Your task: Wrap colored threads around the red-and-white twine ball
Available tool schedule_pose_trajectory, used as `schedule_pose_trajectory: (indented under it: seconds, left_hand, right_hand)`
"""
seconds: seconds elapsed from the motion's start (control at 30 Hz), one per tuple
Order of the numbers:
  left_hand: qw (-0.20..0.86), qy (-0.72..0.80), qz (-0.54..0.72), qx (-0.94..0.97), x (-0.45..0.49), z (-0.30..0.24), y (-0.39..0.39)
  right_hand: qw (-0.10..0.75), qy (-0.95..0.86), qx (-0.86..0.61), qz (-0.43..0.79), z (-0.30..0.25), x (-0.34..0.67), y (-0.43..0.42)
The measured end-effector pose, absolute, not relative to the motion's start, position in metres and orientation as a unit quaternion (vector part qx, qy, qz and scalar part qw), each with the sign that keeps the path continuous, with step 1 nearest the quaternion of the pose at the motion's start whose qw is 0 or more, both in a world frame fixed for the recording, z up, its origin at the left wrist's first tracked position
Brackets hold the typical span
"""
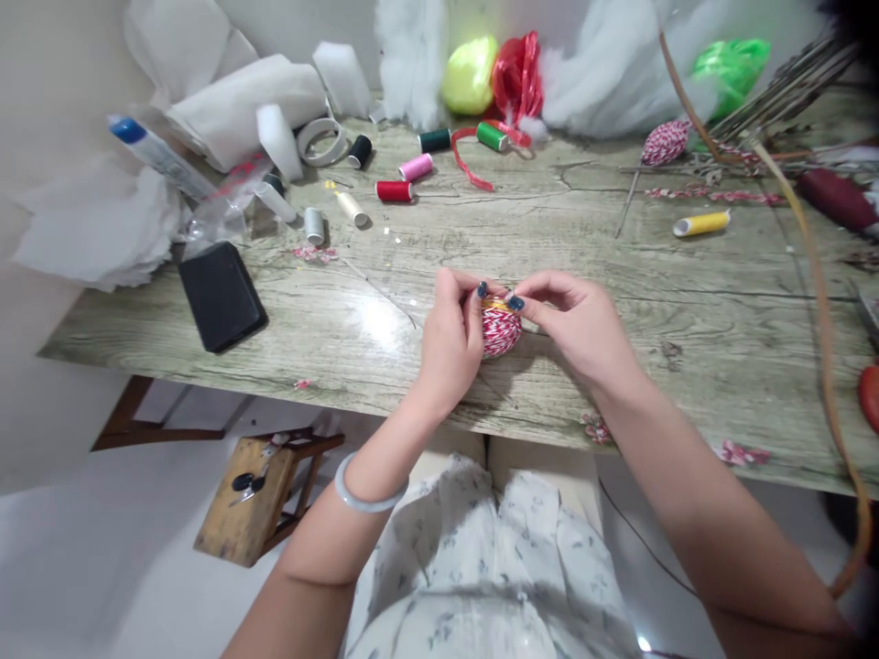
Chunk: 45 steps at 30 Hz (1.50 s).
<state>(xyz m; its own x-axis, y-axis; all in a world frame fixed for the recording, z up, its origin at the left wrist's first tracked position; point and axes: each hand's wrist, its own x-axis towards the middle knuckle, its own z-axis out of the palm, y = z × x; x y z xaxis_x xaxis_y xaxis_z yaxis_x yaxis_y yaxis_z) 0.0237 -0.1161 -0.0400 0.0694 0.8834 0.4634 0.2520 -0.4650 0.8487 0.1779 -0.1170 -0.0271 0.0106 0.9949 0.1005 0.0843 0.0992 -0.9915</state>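
A small ball wound with red-and-white twine (500, 331) sits between both hands above the near edge of the wooden table (618, 229). My left hand (451, 337) wraps its fingers round the ball's left side. My right hand (575, 322) pinches at the top of the ball with thumb and forefinger, the nails painted dark. A pale bangle (363, 490) circles my left wrist.
Thread spools lie at the back: red (394, 190), pink (416, 167), green (492, 136), black (358, 151), yellow (700, 223). A second twine-wrapped ball on a stick (663, 143), a black phone (221, 295), white foam and stuffing, a curved cane (817, 302) and a wooden stool (255, 499) are around.
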Motion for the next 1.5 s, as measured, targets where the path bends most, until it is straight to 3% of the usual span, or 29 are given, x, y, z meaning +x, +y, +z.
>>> schedule_pose_trajectory:
  seconds: [0.27,0.43,0.8,1.33,1.5]
  left_hand:
    - [0.275,0.422,0.525,0.686,0.023,-0.041,-0.117]
    - [0.268,0.430,0.520,0.688,0.024,-0.042,-0.119]
    - [0.301,0.418,0.512,0.688,0.026,-0.040,-0.120]
    - [0.338,0.427,0.514,0.662,0.025,-0.040,-0.119]
    - [0.242,0.434,0.372,0.784,0.006,-0.024,-0.122]
  right_hand:
    - [0.402,-0.690,-0.528,0.288,0.026,0.185,-0.112]
    - [0.352,-0.739,-0.523,0.236,0.031,0.184,-0.110]
    - [0.505,-0.593,-0.554,0.294,-0.011,0.176,-0.125]
    - [0.530,-0.556,-0.551,0.325,-0.027,0.167,-0.131]
    - [0.516,-0.546,-0.537,0.385,-0.026,0.171,-0.128]
